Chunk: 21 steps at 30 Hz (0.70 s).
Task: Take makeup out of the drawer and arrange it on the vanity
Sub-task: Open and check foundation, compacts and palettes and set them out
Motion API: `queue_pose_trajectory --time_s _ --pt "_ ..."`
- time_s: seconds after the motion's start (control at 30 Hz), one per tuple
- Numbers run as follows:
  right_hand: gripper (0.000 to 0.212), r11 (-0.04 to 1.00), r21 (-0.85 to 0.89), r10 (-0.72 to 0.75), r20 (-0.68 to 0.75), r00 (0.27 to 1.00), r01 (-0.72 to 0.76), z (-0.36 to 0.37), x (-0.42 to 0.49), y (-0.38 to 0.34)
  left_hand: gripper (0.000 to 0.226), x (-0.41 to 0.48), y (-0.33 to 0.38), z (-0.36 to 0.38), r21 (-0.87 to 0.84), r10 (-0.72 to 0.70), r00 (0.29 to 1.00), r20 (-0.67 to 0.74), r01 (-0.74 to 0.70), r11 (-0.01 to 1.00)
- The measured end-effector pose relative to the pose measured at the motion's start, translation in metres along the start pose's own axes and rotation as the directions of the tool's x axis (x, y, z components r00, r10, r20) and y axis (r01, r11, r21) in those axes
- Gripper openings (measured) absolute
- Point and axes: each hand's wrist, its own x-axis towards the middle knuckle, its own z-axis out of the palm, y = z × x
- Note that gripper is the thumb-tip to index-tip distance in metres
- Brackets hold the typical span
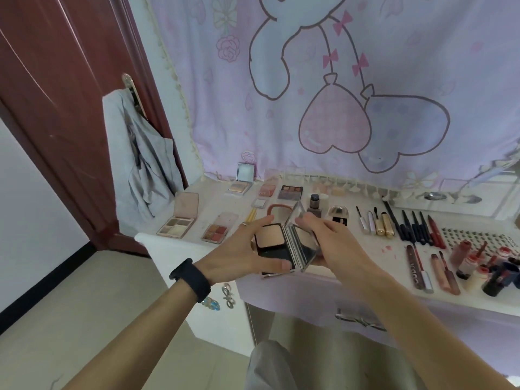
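Your left hand [239, 249], a black band [190, 279] on its wrist, and your right hand [332, 243] held an open square powder compact [277, 246] over the tabletop's [318, 282] front edge, fingers clasped around its glossy black base and mirrored lid. Flat palettes [176, 225] lay left, slim pencils [416, 229] right.

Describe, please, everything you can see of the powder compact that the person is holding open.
The powder compact is a black, square hinged case, open, with a beige pressed-powder pan in the base and a mirrored lid tilted up to the right. The left hand cradles the base; the right hand holds the lid. It sits over the vanity's front edge.
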Motion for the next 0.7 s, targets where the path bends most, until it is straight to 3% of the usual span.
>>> queue_pose_trajectory --time_s 0.07,0.1,0.2,0.3,0.43,0.53,0.6,0.7 --pt "0.036 1.000 -0.025 -0.015 0.020 1.000 0.016 0.011 0.003 -0.004 0.104 -0.001 0.002 -0.007 0.397 0.048 0.998 -0.046 -0.026 0.917" --pt "0.037 0.998 -0.064 -0.024 0.032 0.999 0.026 0.017 0.007 -0.005 0.105 -0.002 0.001 -0.012 0.511 0.076 0.995 -0.062 -0.034 0.859" --pt "0.042 0.982 -0.186 -0.019 0.048 0.999 0.028 0.035 0.014 -0.012 0.106 -0.002 -0.005 -0.025 0.668 0.127 0.989 -0.070 -0.048 0.742" --pt "0.048 0.961 -0.272 -0.033 0.082 0.996 0.055 0.051 0.030 -0.024 0.100 -0.002 -0.003 -0.040 0.653 0.173 0.978 -0.115 -0.057 0.756" --pt "0.033 0.979 -0.192 -0.040 0.160 0.986 0.071 0.076 0.056 -0.061 0.093 0.012 -0.005 -0.078 0.628 0.211 0.949 -0.233 -0.019 0.778" --pt "0.043 0.928 -0.345 -0.074 0.209 0.975 0.144 0.091 0.089 -0.083 0.089 0.035 -0.010 -0.119 0.602 0.173 0.933 -0.317 0.057 0.797" --pt "0.056 0.838 -0.511 -0.100 0.198 0.975 0.190 0.096 0.119 -0.092 0.091 0.060 -0.020 -0.159 0.541 0.092 0.908 -0.409 0.160 0.826" --pt "0.044 0.560 -0.779 -0.097 0.277 0.956 0.283 0.099 0.166 -0.092 0.084 0.100 -0.036 -0.221 0.355 -0.080 0.852 -0.517 0.298 0.886"
